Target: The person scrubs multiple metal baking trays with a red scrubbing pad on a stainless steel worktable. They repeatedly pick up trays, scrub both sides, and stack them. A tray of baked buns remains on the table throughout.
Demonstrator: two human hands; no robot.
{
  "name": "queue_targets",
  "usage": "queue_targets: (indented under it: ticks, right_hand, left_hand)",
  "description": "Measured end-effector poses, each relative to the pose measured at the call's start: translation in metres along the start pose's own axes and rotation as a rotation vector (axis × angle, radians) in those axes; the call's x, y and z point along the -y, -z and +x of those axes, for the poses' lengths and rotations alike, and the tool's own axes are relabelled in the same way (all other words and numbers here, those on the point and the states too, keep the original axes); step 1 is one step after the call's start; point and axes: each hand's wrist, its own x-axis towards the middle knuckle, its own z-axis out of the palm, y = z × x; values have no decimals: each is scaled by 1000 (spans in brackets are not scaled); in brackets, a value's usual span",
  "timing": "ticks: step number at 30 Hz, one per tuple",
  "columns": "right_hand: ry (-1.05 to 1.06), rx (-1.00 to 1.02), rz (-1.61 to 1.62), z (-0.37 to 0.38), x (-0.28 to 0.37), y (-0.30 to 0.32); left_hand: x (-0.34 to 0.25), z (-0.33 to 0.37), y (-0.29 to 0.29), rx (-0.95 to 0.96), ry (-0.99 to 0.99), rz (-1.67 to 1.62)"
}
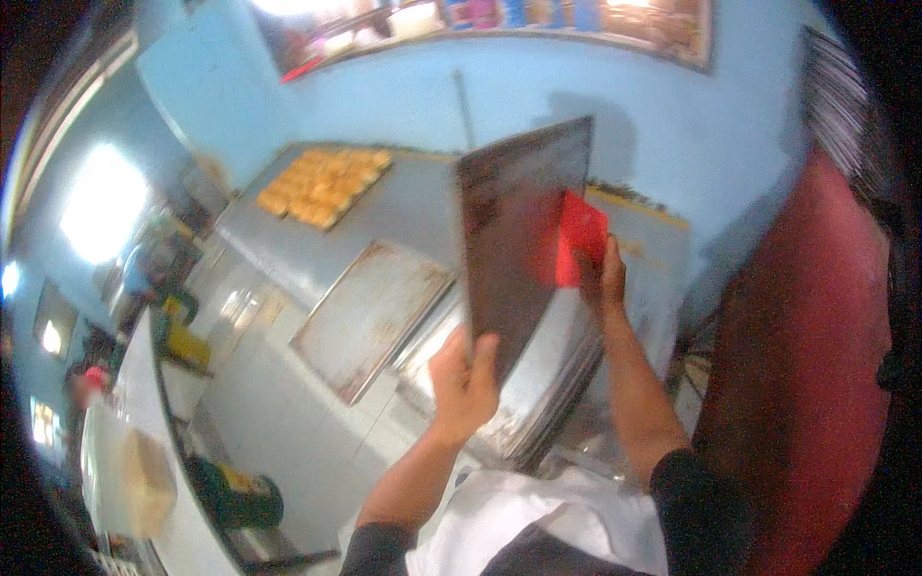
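Red flat tool [582, 226] in our right hand's [609, 276] grip meets, or nearly meets, the face of a dark tray [519, 230] that our left hand [464, 382] clamps upright over the tabletop's [413, 211] near side. We judge this to be wiping or scraping; the next stroke calls for a steady left hold. Golden pastries [325, 184] fill the tabletop's far left corner, bare surface leaves us room between, and a paler tray [373, 312] crowds the near edge.
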Motion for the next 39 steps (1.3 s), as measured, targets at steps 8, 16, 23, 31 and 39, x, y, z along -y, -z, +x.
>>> queue_targets:
  ticks: [8,16,23,31,39]
  right_hand:
    - [-41,177,-253,-106,17,6]
    - [-191,283,-444,-193,0,26]
    - [-213,478,-641,-220,46,7]
    - [69,1075,-609,-278,92,-69]
    - [147,914,-887,-233,-34,-100]
  left_hand:
    - [173,-12,171,-691,780,-635]
    - [319,-51,262,-759,988,-710]
    - [317,-60,267,-617,688,593]
    - [237,-195,92,159,1051,-71]
    - [230,-200,56,77,831,323]
